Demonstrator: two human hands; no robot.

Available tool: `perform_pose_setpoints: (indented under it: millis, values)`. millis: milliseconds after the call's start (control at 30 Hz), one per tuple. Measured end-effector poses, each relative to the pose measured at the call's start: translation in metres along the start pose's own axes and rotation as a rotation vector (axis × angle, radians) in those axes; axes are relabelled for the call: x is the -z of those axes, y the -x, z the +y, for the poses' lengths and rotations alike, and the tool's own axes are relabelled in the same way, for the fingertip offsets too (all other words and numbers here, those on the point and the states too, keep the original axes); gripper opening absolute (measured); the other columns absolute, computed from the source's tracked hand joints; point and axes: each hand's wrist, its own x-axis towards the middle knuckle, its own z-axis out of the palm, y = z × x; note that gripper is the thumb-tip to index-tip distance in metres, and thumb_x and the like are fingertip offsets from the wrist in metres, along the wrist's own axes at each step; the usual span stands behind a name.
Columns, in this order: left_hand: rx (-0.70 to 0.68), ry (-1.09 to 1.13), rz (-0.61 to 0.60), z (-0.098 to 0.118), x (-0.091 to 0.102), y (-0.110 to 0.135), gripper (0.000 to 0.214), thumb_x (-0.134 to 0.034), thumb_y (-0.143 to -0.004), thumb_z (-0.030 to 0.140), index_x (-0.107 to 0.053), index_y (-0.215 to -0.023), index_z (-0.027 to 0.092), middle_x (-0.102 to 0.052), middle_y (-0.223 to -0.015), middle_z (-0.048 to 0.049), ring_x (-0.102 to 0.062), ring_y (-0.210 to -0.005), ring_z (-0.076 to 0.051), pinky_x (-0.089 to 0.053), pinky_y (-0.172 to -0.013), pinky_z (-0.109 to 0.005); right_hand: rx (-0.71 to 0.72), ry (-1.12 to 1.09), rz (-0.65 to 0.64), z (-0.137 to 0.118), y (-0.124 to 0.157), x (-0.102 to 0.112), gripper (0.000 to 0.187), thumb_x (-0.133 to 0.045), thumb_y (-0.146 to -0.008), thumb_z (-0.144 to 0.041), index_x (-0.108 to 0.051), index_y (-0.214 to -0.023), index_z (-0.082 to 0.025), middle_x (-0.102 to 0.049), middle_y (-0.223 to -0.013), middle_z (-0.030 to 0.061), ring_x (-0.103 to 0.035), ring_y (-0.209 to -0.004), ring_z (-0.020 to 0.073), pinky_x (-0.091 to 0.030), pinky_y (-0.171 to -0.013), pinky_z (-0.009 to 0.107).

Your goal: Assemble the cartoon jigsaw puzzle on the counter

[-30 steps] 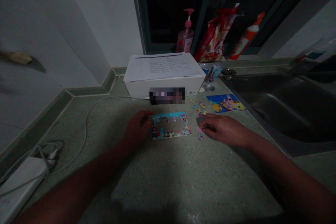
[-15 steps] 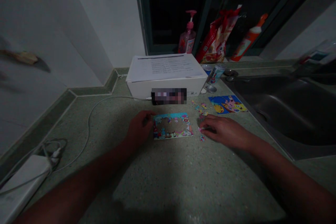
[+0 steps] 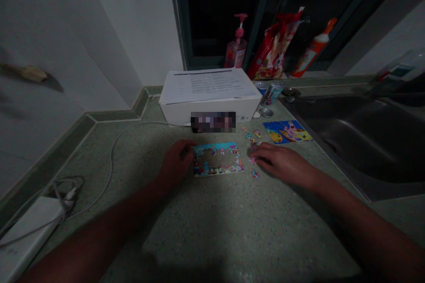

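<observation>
A small jigsaw puzzle [image 3: 218, 170] lies flat on the counter, its colourful border joined and a large gap in the middle where the counter shows. At its left edge is my left hand [image 3: 176, 161], index finger and thumb against the edge near the upper left corner. My right hand [image 3: 280, 161], to the right of the puzzle, has its fingers pinched on a pink puzzle piece [image 3: 252, 160], mostly hidden by the fingertips. Several loose pieces [image 3: 256, 133] are scattered just beyond that hand, and another loose piece [image 3: 255, 175] lies nearer to me.
Behind the puzzle a phone [image 3: 213, 122] leans on a white box [image 3: 212, 93] with a printed sheet on top. A cartoon picture card [image 3: 287, 131] lies by the sink [image 3: 358, 137]. Small tins [image 3: 272, 93] stand beside the box. A cable [image 3: 112, 159] runs along the left.
My right hand has shifted slightly left, toward the puzzle, with its fingertips closing on the pink piece. My left hand stays at the puzzle's edge.
</observation>
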Motion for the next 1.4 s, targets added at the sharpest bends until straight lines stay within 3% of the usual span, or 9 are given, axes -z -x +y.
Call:
perform_pose_setpoints:
  millis: [333,500,800,1133,1400]
  values:
    - [0.016,-0.017,-0.003,-0.001,-0.001,-0.002,0.03,-0.053,-0.089,0.026,-0.075,-0.108,0.021,-0.077,-0.105,-0.0077,-0.07,-0.097,-0.025,-0.056,-0.092,-0.041,-0.035,0.01,-0.013,0.007,0.002,0.006,0.022,-0.054,-0.103,-0.026,-0.075,-0.1,-0.025,-0.074,-0.103,0.0058,-0.073,-0.091,0.0231,-0.057,-0.081,0.037]
    - [0.02,0.001,-0.016,-0.002,-0.001,-0.001,0.031,-0.052,-0.088,0.027,-0.074,-0.109,0.021,-0.076,-0.104,-0.0076,-0.07,-0.097,-0.025,-0.055,-0.092,-0.041,-0.056,-0.033,-0.047,0.003,0.001,0.005,0.017,-0.059,-0.1,-0.025,-0.076,-0.104,-0.025,-0.075,-0.109,0.0061,-0.074,-0.096,0.0236,-0.057,-0.083,0.037]
    - [0.001,0.011,0.003,-0.003,-0.001,-0.001,0.028,-0.053,-0.089,0.028,-0.073,-0.107,0.021,-0.076,-0.106,-0.0084,-0.07,-0.099,-0.025,-0.055,-0.095,-0.043,-0.076,0.047,-0.014,0.013,0.003,0.012,0.029,-0.048,-0.103,-0.023,-0.076,-0.108,-0.025,-0.076,-0.109,0.0077,-0.074,-0.1,0.0261,-0.057,-0.087,0.041]
    - [-0.001,0.004,0.009,-0.002,0.0,-0.002,0.03,-0.051,-0.09,0.032,-0.073,-0.107,0.021,-0.077,-0.104,-0.0083,-0.07,-0.097,-0.026,-0.056,-0.091,-0.043,-0.28,0.16,0.009,0.032,0.006,0.019,0.03,-0.05,-0.101,-0.026,-0.079,-0.101,-0.025,-0.079,-0.108,0.0099,-0.074,-0.098,0.0292,-0.057,-0.084,0.042]
    - [0.02,-0.01,0.002,-0.005,-0.001,-0.002,0.031,-0.052,-0.089,0.034,-0.074,-0.107,0.021,-0.078,-0.104,-0.0083,-0.071,-0.098,-0.028,-0.057,-0.092,-0.045,-0.171,0.117,0.12,0.031,0.003,0.012,0.03,-0.052,-0.101,-0.022,-0.08,-0.112,-0.023,-0.077,-0.114,0.0113,-0.07,-0.111,0.0301,-0.055,-0.099,0.045]
